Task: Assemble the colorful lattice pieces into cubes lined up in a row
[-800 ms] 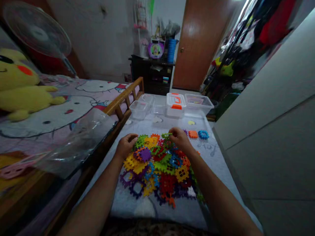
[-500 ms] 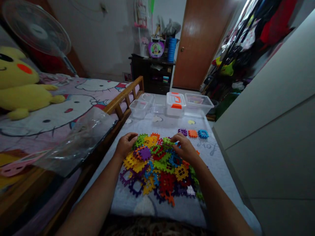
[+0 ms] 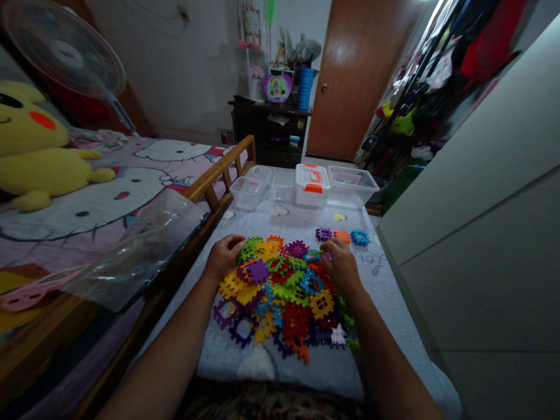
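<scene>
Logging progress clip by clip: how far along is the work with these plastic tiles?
Done: a purple tile, an orange tile and a blue tile lie in a row, apart from the pile. In hand: the right hand is at the pile's far right edge, near that row; the left hand rests on its left edge. Left: almost everything, judging by how large and mixed in colour the pile is.

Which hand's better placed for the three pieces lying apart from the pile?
Right, probably. The right hand sits at the far right of the pile, beside the purple piece, orange piece and blue piece; the left hand rests on its left edge.
</scene>
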### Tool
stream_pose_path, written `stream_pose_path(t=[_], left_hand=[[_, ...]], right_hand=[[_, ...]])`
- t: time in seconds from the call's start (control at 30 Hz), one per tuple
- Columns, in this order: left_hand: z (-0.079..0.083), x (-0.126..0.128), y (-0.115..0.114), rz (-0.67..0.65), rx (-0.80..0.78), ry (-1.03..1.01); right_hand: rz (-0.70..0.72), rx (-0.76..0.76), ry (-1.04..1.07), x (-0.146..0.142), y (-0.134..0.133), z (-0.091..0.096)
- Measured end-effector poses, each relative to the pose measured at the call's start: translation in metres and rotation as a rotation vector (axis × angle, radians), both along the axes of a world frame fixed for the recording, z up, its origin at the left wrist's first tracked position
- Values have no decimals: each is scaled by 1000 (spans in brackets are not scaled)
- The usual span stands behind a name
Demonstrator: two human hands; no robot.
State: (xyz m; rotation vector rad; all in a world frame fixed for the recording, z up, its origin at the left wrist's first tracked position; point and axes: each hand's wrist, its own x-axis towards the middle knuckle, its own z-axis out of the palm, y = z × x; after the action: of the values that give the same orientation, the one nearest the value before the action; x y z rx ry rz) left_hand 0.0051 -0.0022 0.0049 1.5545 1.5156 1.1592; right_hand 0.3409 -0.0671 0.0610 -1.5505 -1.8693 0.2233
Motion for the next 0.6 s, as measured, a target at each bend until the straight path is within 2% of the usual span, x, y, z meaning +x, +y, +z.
stream_pose_path(t=[0.1, 0.2, 0.37, 0.43, 0.6], left_hand=[[1, 0, 0, 0, 0, 4], [1, 0, 1, -1, -4, 3], [-3, -2, 2, -7, -8, 16], [-3, -2, 2, -11, -7, 21], [-3, -2, 2, -9, -8, 23]], right_hand=[[122, -172, -74, 5, -6, -2], [232, -296, -84, 10, -11, 5], [211, -278, -56, 6, -5, 16], [246, -260, -63, -3, 0, 18], [302, -279, -206, -28, 10, 21]])
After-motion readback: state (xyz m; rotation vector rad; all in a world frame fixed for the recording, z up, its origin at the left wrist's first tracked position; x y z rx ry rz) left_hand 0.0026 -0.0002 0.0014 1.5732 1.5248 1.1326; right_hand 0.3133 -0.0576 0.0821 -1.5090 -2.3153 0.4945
